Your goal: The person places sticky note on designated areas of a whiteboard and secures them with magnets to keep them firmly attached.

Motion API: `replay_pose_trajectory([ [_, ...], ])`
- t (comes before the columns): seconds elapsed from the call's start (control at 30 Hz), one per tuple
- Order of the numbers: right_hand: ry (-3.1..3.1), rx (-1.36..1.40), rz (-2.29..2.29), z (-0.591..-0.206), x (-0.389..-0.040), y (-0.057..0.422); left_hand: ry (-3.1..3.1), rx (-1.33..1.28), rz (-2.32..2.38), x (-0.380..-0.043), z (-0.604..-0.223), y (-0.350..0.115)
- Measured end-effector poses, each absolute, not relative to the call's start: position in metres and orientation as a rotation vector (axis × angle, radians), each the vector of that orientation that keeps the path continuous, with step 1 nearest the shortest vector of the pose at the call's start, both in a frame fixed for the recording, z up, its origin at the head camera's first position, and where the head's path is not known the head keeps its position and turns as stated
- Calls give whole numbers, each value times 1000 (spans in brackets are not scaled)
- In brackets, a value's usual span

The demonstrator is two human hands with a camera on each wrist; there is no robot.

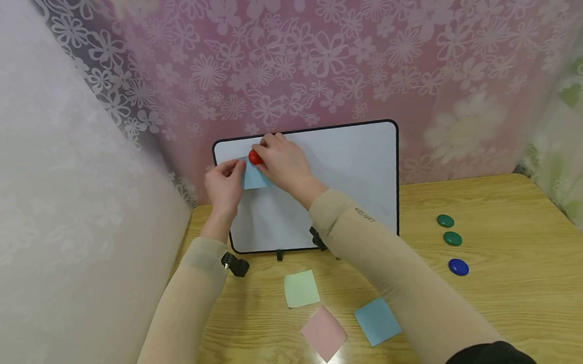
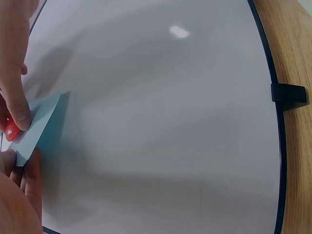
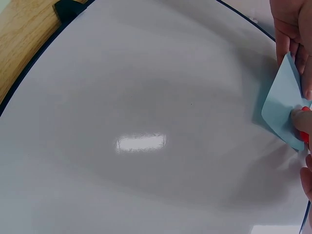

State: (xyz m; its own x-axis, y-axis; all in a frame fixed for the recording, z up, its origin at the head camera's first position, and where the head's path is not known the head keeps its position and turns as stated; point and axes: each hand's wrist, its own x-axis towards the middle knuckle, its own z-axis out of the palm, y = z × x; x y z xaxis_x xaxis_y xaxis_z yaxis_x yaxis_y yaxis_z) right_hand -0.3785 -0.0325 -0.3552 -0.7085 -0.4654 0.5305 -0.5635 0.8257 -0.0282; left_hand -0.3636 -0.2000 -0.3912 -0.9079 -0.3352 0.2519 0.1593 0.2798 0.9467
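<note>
Against the upper left of a whiteboard (image 1: 352,172) is a blue sticky note (image 1: 254,179), its lower part standing off the surface in the wrist views. My left hand (image 1: 224,185) pinches the note's left edge between thumb and fingers. A round red magnet (image 1: 255,157) sits over the note's upper part, gripped by the fingertips of my right hand (image 1: 286,162). In the left wrist view the red magnet (image 2: 12,130) shows beside the right thumb, close to the paper. The right wrist view has the blue note (image 3: 282,105) at its right edge, with both hands partly cut off.
On the wooden table (image 1: 523,301) before the board lie a green note (image 1: 301,289), a pink note (image 1: 324,333) and another blue note (image 1: 377,321). Two green magnets (image 1: 445,220) and a blue magnet (image 1: 458,267) lie to the right. Black feet (image 1: 279,255) support the board.
</note>
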Motion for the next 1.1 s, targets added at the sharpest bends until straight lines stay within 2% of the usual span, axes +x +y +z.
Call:
replay_pose_trajectory([
  [1.1,-2470,727,222,-359,-378,-40,-2162,166,-1655,-361,-395,-204],
])
